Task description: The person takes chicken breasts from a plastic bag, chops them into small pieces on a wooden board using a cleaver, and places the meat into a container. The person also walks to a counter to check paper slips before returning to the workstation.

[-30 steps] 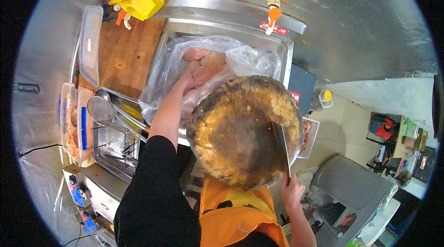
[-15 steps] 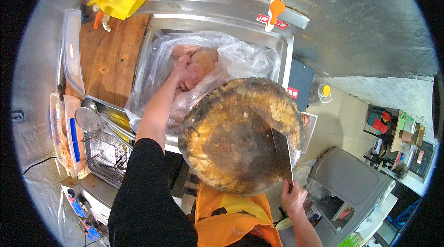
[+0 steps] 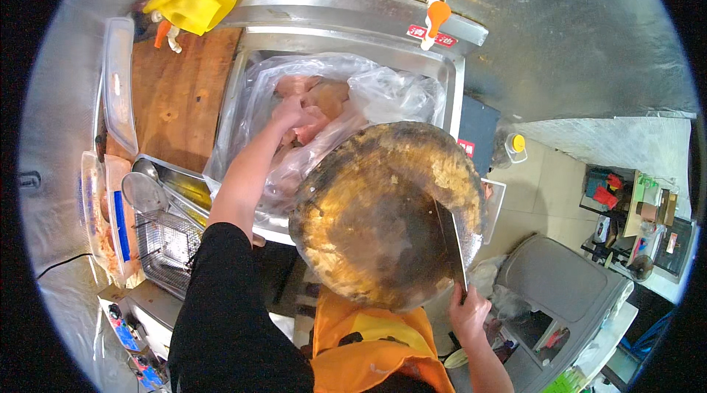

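My left hand (image 3: 292, 112) reaches into a clear plastic bag (image 3: 394, 91) lying in the metal sink (image 3: 353, 38). Its fingers are curled on a piece of pale pink raw meat (image 3: 312, 128), and the fingertips are partly hidden among the pieces. More raw meat lies around it in the bag. At the lower right, my right hand (image 3: 470, 316) is closed round the handle of a cleaver (image 3: 452, 242). The blade stands on edge over the right side of a round, worn wooden chopping block (image 3: 368, 224), which overlaps the sink's near edge.
A wooden board (image 3: 177, 102) lies left of the sink. Below it are a strainer (image 3: 141, 191), a wire basket (image 3: 168, 249) and a plastic tub (image 3: 121, 231). A yellow cloth (image 3: 190, 7) hangs at the back left near an orange-handled tap (image 3: 437, 19). A grey bin (image 3: 556, 282) stands lower right.
My left hand has shifted slightly among the meat pieces, its fingers now deeper between them. The right hand and cleaver have hardly moved, and the whole view has shifted a little.
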The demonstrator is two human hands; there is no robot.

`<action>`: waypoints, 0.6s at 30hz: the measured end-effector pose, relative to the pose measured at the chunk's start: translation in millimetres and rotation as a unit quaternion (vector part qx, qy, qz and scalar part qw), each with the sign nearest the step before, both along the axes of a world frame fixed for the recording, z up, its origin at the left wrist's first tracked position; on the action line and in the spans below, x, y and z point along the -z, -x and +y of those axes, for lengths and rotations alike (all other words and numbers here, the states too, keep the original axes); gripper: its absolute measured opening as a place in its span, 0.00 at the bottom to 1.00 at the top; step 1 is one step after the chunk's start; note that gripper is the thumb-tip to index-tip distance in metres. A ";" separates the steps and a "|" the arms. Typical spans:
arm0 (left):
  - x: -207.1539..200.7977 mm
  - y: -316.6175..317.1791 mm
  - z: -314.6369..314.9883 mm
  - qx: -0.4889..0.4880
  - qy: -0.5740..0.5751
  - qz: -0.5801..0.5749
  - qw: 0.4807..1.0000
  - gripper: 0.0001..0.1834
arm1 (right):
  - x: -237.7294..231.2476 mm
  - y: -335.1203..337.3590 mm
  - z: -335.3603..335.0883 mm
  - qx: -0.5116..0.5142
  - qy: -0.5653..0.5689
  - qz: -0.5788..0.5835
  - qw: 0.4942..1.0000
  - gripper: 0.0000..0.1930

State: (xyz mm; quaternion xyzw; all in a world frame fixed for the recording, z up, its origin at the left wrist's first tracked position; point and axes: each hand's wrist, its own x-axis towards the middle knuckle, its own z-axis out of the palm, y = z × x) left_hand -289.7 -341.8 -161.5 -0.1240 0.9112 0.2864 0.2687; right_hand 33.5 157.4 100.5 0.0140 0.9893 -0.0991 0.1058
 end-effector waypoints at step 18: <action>114.9 1.3 -39.7 0.064 -0.142 -0.022 0.987 0.21 | 2.6 -12.0 -5.8 -0.005 -0.032 0.026 0.999 0.14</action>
